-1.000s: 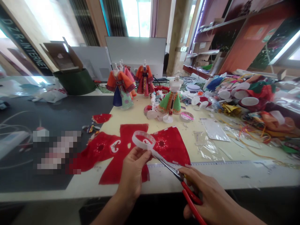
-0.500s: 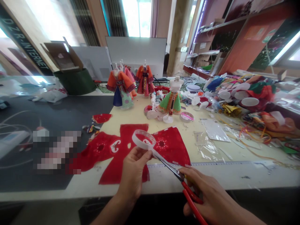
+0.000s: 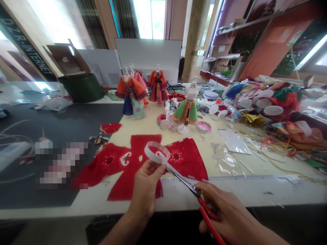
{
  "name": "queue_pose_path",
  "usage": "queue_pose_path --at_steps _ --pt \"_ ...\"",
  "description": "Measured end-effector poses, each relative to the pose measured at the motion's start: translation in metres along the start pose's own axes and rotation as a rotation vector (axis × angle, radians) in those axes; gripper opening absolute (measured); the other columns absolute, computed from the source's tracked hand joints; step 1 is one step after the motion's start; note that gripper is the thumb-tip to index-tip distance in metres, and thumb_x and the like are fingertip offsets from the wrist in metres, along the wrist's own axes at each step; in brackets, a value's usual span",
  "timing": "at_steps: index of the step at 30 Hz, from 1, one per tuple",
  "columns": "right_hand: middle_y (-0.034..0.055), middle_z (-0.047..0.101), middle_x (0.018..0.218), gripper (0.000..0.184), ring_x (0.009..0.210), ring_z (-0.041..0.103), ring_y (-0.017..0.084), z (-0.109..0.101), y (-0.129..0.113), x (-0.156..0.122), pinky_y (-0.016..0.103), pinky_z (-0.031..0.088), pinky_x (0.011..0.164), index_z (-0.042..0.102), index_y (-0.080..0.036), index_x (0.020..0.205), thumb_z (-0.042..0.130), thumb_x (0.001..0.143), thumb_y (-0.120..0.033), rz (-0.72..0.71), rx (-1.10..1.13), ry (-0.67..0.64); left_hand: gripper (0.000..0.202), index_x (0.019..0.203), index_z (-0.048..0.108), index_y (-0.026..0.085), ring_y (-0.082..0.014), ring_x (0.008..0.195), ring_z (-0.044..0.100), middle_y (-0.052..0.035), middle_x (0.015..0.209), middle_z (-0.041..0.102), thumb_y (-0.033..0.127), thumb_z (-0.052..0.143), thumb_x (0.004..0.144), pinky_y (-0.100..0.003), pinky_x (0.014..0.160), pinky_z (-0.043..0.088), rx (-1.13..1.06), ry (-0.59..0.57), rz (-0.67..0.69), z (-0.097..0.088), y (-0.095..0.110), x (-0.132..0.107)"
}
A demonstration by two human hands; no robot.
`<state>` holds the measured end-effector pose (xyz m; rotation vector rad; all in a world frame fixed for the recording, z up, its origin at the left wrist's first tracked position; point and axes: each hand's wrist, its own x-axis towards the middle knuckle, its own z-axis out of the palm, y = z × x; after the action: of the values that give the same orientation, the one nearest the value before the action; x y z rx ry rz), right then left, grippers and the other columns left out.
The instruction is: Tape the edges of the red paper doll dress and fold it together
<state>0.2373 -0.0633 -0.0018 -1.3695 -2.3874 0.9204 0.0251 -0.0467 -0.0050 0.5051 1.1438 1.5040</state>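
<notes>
Between thumb and fingers, my left hand (image 3: pixel 145 187) grips a roll of white double-sided tape (image 3: pixel 156 157), raised over the red cloth. My right hand (image 3: pixel 227 204) is closed round the red handles of a pair of scissors (image 3: pixel 189 185). The blade tips reach to the lower right of the roll, close to my left thumb; whether tape lies between them I cannot tell. Beneath lies a red embroidered garment piece (image 3: pixel 135 180) with a white heart-shaped motif, flat on the table. Its wide skirt-like part (image 3: pixel 187 158) extends to the right.
A clear ruler (image 3: pixel 237 178) runs along the table's front edge. Plastic bags (image 3: pixel 226 158) lie to the right, with piled cloth and white stands (image 3: pixel 273 110) behind. Several dressed doll forms (image 3: pixel 131 92) stand at the back. A dark mat (image 3: pixel 58 126) covers the left side.
Hardly anything differs. Both hands keep their hold on the tape roll and the scissors, and the view has shifted only very slightly.
</notes>
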Motion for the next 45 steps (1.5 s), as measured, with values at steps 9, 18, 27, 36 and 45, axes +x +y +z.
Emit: queue_pose_path --at_steps 9,18,27,36,45 --pt "0.0011 0.064 0.092 0.052 0.072 0.058 0.017 0.001 -0.001 0.002 0.029 0.047 0.065 0.047 -0.024 0.116 0.068 0.068 -0.024 0.018 -0.01 -0.012 0.026 0.086 0.069 0.016 -0.013 0.073 0.067 -0.002 0.082 0.071 0.019 0.079 0.063 -0.022 0.069 0.053 -0.016 0.011 -0.004 0.0 -0.001 0.001" --pt "0.0023 0.066 0.091 0.045 0.073 0.061 0.018 0.001 0.001 0.0 0.03 0.049 0.066 0.05 -0.024 0.112 0.066 0.071 -0.027 -0.005 -0.044 0.003 0.028 0.089 0.069 0.015 -0.0156 0.078 0.067 -0.0044 0.086 0.072 0.02 0.078 0.064 -0.024 0.071 0.054 -0.002 0.008 -0.004 0.002 0.0 0.001" --pt "0.0035 0.067 0.096 0.042 0.077 0.062 0.019 0.0 0.001 0.001 0.032 0.05 0.069 0.051 -0.024 0.113 0.066 0.074 -0.031 -0.007 -0.039 0.001 0.024 0.089 0.069 0.016 -0.0138 0.079 0.066 -0.0032 0.086 0.071 0.019 0.077 0.066 -0.023 0.073 0.053 0.0 -0.007 0.005 0.0 -0.002 0.0" --pt "0.0067 0.068 0.098 0.044 0.079 0.065 0.021 0.003 0.006 -0.001 0.033 0.053 0.07 0.053 -0.023 0.115 0.066 0.075 -0.035 -0.075 -0.079 0.072 0.027 0.088 0.069 0.015 -0.0137 0.074 0.066 -0.0034 0.085 0.071 0.02 0.078 0.064 -0.023 0.07 0.053 -0.008 0.01 0.009 0.001 -0.003 0.003" --pt "0.0057 0.069 0.095 0.04 0.077 0.066 0.021 0.006 0.009 -0.002 0.033 0.053 0.067 0.05 -0.022 0.118 0.059 0.081 -0.032 -0.063 -0.099 0.034 0.021 0.085 0.068 0.016 -0.0104 0.071 0.065 -0.0006 0.078 0.071 0.018 0.077 0.066 -0.019 0.068 0.053 0.011 0.017 0.015 0.002 -0.005 0.002"
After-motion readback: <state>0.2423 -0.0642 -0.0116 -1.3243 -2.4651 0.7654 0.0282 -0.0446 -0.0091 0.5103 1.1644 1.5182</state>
